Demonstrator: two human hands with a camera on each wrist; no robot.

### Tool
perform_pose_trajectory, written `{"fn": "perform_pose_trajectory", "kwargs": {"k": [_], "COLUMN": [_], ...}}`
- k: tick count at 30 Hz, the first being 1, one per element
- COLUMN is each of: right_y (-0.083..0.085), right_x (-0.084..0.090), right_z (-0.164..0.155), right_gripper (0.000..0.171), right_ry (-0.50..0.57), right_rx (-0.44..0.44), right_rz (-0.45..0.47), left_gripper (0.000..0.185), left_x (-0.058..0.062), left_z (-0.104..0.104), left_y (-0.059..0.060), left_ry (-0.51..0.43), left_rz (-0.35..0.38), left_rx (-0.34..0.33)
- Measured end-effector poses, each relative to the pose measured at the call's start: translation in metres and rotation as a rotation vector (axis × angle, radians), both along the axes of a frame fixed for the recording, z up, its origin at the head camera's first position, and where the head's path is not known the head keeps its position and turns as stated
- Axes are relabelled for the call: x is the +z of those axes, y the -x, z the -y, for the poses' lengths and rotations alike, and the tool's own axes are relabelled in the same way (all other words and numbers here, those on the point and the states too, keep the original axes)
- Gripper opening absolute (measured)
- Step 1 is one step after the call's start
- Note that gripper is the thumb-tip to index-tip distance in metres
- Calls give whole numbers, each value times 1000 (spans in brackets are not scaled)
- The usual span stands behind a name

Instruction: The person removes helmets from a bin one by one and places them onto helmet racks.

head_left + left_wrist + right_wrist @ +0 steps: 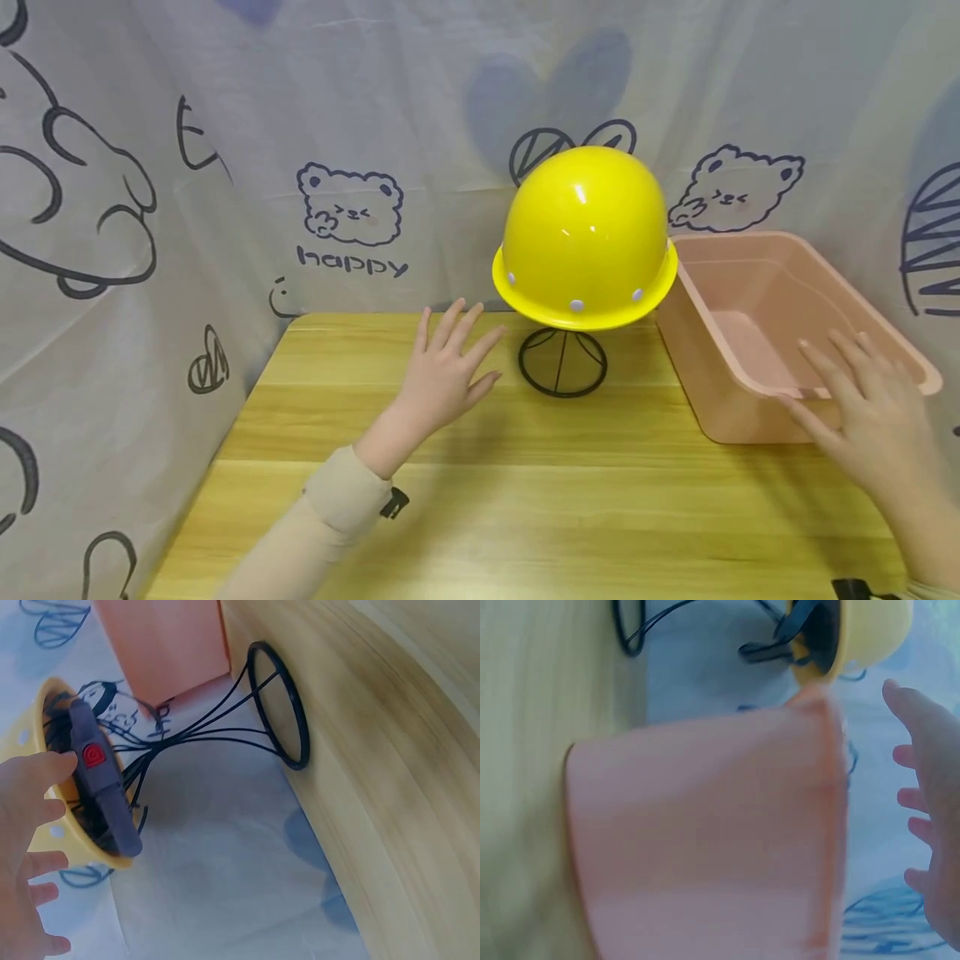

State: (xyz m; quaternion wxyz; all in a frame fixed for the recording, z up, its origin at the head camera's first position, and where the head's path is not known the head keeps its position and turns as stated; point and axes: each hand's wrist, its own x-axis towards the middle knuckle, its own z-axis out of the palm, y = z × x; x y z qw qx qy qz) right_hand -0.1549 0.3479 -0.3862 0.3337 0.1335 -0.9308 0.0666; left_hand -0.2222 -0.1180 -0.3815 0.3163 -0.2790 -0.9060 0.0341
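A yellow hard hat (588, 237) sits dome up on a black wire stand (562, 392) toward the back of the wooden table. In the left wrist view, a grey strap piece with a red knob (94, 755) shows at the hat's underside. My left hand (442, 375) is raised in front of the hat, to its left, fingers spread and holding nothing. Over the near rim of a pink plastic bin (750, 412) hovers my right hand (877, 417), also with fingers extended and nothing in it. The bin stands right of the hat.
The wooden table (465, 517) meets a white cloth with cartoon bears (352, 204) at its back edge. More of this printed cloth hangs along the left side. The bin's left wall is close beside the hat brim.
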Motion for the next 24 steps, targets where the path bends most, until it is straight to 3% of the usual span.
{"fn": "perform_pose_trajectory", "kwargs": {"k": [6, 12, 17, 24], "right_y": [-2, -7, -9, -12], "right_x": [18, 31, 35, 30], "right_z": [21, 39, 57, 77], "right_gripper": [76, 75, 73, 77], "right_ry": [-42, -61, -30, 4], "right_rx": [4, -68, -76, -38], "right_rz": [13, 173, 220, 222], "left_gripper": [69, 72, 72, 76], "left_x": [5, 9, 6, -7], "left_z": [6, 16, 27, 34], "left_y": [-9, -16, -21, -26], "left_ry": [-48, -129, -177, -214], "left_rz": [105, 218, 283, 283], "left_rx": [81, 162, 241, 298]}}
